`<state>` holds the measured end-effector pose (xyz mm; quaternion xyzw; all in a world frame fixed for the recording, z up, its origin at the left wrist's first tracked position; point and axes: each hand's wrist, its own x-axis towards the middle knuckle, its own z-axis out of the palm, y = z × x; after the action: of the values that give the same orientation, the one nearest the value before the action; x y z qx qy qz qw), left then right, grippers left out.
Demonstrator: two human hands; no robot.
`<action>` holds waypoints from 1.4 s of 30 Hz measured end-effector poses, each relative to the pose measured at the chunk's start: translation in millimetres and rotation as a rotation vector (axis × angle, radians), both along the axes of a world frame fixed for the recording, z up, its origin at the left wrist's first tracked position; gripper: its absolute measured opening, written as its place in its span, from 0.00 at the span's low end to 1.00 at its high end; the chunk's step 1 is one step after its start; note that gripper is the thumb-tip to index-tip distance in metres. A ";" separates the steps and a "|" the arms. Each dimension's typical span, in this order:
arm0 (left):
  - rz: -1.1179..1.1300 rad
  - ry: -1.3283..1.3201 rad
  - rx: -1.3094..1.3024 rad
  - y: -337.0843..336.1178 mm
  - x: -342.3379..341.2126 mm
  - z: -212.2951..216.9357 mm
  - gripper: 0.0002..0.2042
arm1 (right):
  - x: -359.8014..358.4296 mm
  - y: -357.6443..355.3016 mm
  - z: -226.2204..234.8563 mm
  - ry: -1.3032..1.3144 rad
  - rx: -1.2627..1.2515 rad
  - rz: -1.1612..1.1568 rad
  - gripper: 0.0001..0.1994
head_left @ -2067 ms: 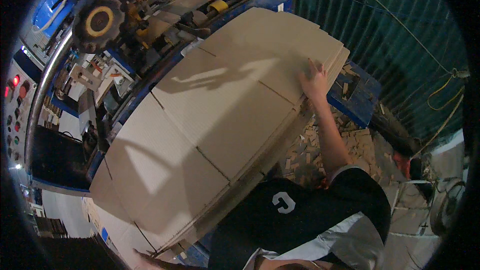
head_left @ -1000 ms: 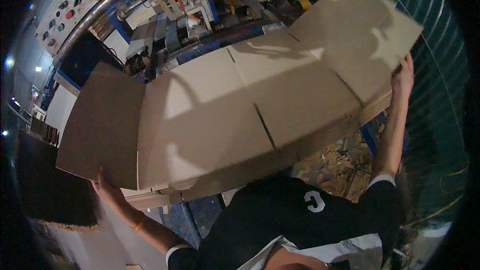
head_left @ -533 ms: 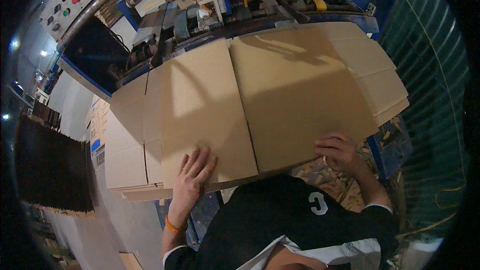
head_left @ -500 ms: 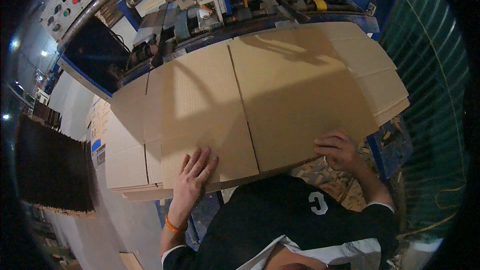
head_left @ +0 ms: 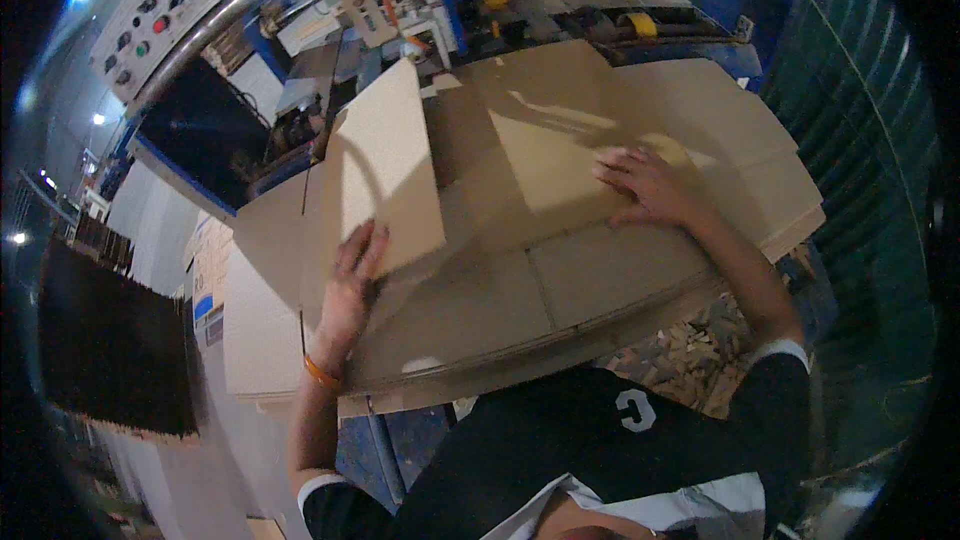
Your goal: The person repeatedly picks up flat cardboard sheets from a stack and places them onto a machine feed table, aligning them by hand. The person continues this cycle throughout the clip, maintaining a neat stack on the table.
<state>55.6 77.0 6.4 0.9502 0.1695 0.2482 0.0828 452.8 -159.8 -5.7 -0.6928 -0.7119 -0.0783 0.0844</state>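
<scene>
A brown corrugated cardboard sheet [head_left: 390, 180], creased across its middle, lies askew over a stack of similar flat sheets [head_left: 460, 310]. Its left panel is tilted up and catches the light, while the right panel lies lower. At the near edge of the raised panel, my left hand [head_left: 350, 280] grips the board, fingers on top; the thumb is hidden. My right hand [head_left: 648, 188] rests palm down on the right panel with its fingers stretched and somewhat apart. An orange band is around my left wrist.
Beyond the stack stands a machine with belts and rollers [head_left: 640, 25]. Its control panel [head_left: 165, 15] with knobs and buttons is at the far left. A dark cardboard pile [head_left: 115, 330] stands left, a green corrugated wall [head_left: 880, 190] right. Cardboard scraps [head_left: 690, 360] lie below the stack.
The top sheet has moved away from me, its left panel now lifted, baring the stack's near part. Both hands have moved forward, the right one from the near edge onto the board.
</scene>
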 end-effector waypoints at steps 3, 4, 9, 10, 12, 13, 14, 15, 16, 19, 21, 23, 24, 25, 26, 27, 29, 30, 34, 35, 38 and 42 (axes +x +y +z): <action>0.021 -0.032 0.042 53.9 27.3 -13.6 0.27 | 19.7 42.5 -1.4 -0.002 -0.022 -0.050 0.35; 0.037 -0.017 0.068 73.1 36.6 -15.3 0.28 | 24.8 54.1 -1.8 0.004 -0.073 -0.102 0.36; 0.204 0.016 0.272 122.7 89.9 -16.5 0.32 | 30.2 101.0 -3.6 0.063 -0.007 -0.410 0.35; 0.198 -0.023 0.254 116.7 91.4 -14.3 0.33 | 32.1 97.2 -0.8 0.052 -0.005 -0.420 0.35; 0.209 -0.033 0.167 94.3 81.9 -6.6 0.34 | 27.4 76.9 3.1 0.030 -0.005 -0.462 0.34; 0.199 -0.035 0.131 75.8 61.4 -0.7 0.35 | 25.6 54.3 4.0 0.152 0.106 -0.462 0.33; 0.119 -0.092 0.002 58.5 34.0 7.6 0.34 | 30.0 24.0 7.5 0.265 0.184 -0.472 0.33; 0.327 -0.068 -0.100 46.1 11.9 14.2 0.32 | 35.1 -13.0 10.9 0.406 0.246 -0.472 0.32; 0.579 -0.212 -0.187 28.4 -17.2 14.3 0.31 | 37.2 -50.0 10.0 0.442 0.408 -0.598 0.33; 1.039 -0.358 0.147 4.1 -98.4 16.2 0.27 | 32.5 -136.9 -13.3 0.474 0.771 -1.213 0.35; 1.291 -0.250 0.233 -4.1 -133.8 -2.3 0.26 | 33.1 -163.7 -33.5 0.160 0.566 -1.545 0.34; 1.453 -0.132 0.215 -10.2 -153.5 -29.8 0.26 | 38.9 -168.3 -50.3 0.043 0.484 -1.529 0.36; 1.496 -0.099 0.192 -9.6 -159.5 -41.3 0.26 | 42.2 -167.6 -55.2 0.075 0.369 -1.550 0.37; 1.529 -0.079 0.172 -8.5 -162.9 -51.8 0.25 | 45.9 -168.5 -57.5 0.088 0.506 -1.536 0.35; 1.544 -0.084 0.151 -6.2 -166.9 -58.3 0.25 | 50.3 -167.6 -57.9 0.178 0.586 -1.501 0.33; 1.563 -0.100 0.134 -3.3 -170.6 -62.3 0.25 | 53.9 -165.7 -57.8 0.210 0.736 -1.425 0.31; 1.581 -0.168 0.097 1.4 -181.8 -61.7 0.25 | 59.5 -163.1 -55.6 0.579 1.154 -1.316 0.23; 1.567 -0.225 0.079 3.6 -188.1 -58.7 0.25 | 61.8 -162.3 -54.1 0.747 1.383 -1.216 0.20; 1.180 -1.086 -0.288 8.9 -218.5 -43.4 0.21 | 78.2 -155.2 -35.2 0.894 1.804 -0.724 0.17; 0.975 -1.363 -0.398 12.3 -223.4 -41.4 0.21 | 83.9 -154.8 -23.5 1.021 1.744 -0.784 0.17; 0.878 -1.460 -0.821 28.1 -227.1 -36.9 0.20 | 83.3 -157.7 18.5 1.236 1.576 -0.677 0.18; 0.463 -1.330 -1.172 22.7 -211.3 -33.1 0.18 | 19.9 -162.9 66.7 0.953 1.378 -0.403 0.27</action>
<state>-155.7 99.7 -26.6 0.3600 0.3719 0.6287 0.5803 472.7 -322.8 61.0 -0.5591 -0.2579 -0.2073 0.7602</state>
